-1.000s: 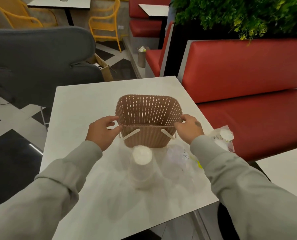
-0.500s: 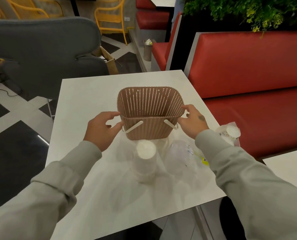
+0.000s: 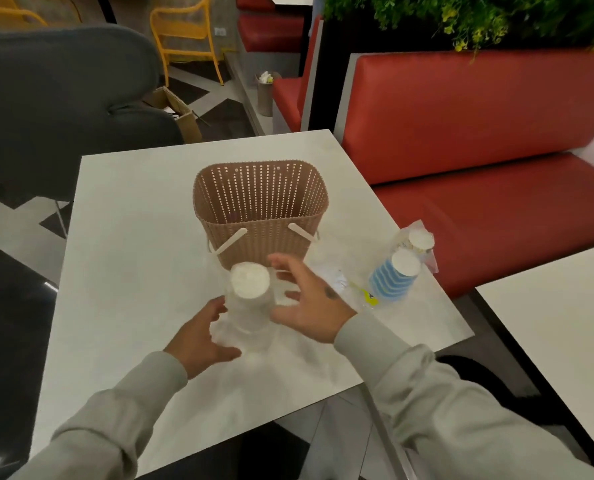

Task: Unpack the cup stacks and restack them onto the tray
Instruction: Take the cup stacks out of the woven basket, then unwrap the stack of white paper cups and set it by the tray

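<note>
Presently, my left hand (image 3: 202,341) is open, fingers spread and lightly bent, at lower centre of the frame, just left of the wrapped cup stack (image 3: 249,299). My right hand (image 3: 311,303) is likewise open, fingers splayed, just right of the same stack. Neither hand grips anything. I cannot tell whether any fingertip touches the wrapping, because the film is clear and both hands are blurred.

The stack stands upright on the white table (image 3: 132,271) between my hands, with a round white face uppermost. Directly above it in the frame stands the brown perforated basket (image 3: 261,202), upright, with cream handles hanging down its near wall.

At right centre, near the table's right edge, a blue-striped cup stack (image 3: 390,277) stands well apart from my right hand. A second wrapped stack (image 3: 418,239) sits just above it, towards the edge. A small yellow tag (image 3: 370,299) lies between my right hand and the blue-striped stack.

Beyond the table, a red bench (image 3: 461,133) fills the right side. A grey chair (image 3: 63,98) occupies the upper left and a yellow chair (image 3: 184,36) stands behind it. Green foliage (image 3: 461,15) runs along the upper right.
</note>
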Demonstrator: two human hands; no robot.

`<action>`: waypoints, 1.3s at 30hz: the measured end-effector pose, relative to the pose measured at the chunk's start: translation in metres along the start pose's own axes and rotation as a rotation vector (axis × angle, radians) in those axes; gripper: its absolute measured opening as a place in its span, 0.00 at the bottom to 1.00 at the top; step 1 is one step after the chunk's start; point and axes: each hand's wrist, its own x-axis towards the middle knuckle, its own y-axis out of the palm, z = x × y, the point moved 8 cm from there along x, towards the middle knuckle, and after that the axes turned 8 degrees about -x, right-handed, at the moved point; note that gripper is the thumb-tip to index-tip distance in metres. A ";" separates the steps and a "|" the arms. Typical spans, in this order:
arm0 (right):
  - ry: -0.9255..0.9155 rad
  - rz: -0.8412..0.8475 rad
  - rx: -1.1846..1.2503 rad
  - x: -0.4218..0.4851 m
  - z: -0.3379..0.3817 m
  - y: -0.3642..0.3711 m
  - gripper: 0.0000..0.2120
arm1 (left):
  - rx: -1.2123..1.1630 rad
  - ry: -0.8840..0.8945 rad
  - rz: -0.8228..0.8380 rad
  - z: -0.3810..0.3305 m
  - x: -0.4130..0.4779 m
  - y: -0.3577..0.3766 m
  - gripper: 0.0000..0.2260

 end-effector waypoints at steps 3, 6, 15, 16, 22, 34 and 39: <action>0.046 -0.015 -0.059 -0.006 -0.002 0.015 0.44 | -0.016 0.014 0.004 0.000 0.004 0.021 0.40; 0.073 -0.059 -0.078 -0.004 0.000 0.021 0.42 | -0.059 0.010 -0.045 0.000 0.014 0.030 0.37; 0.133 -0.163 -0.038 0.007 -0.002 0.021 0.33 | -0.056 0.048 -0.119 0.008 0.035 0.029 0.31; 0.141 -0.165 -0.032 0.008 -0.002 0.019 0.33 | -0.070 0.052 -0.115 0.004 0.032 0.029 0.31; 0.113 -0.218 -0.010 0.010 0.019 -0.017 0.31 | -0.161 0.158 -0.096 -0.028 0.023 0.016 0.38; 0.001 -0.657 0.305 -0.069 0.002 -0.171 0.36 | -0.053 0.601 -0.068 -0.189 -0.005 0.048 0.31; 0.044 -0.752 0.395 -0.129 -0.037 -0.214 0.22 | 0.050 0.649 0.044 -0.238 -0.005 0.110 0.33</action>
